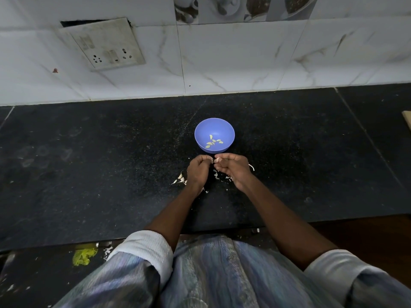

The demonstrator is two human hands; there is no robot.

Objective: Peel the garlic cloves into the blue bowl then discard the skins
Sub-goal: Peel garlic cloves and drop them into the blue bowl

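1. Head view, looking down on a black granite counter [89, 163] that meets a white marble-look tiled wall [222, 63].
2. Blue bowl [214, 127] stands on the counter, just beyond the hands. Several peeled garlic cloves [213, 141], pale yellow-green, lie in its bottom.
3. Left hand [198, 170] and right hand [232, 168] meet close together just in front of the bowl, fingers curled inward.
4. Between the fingertips of both hands sits a small pale garlic clove [214, 160]; both hands pinch it, left from one side, right from the other. Too small to tell how much skin is still on it.
5. Garlic skins [181, 179], white scraps, lie scattered on the counter beneath and beside both hands; more show between the wrists and at the right hand's outer edge.
6. Switch and socket plate [106, 44] hangs tilted on the wall, upper left.
7. Yellow crumpled scrap [83, 255] lies below the counter edge, lower left.
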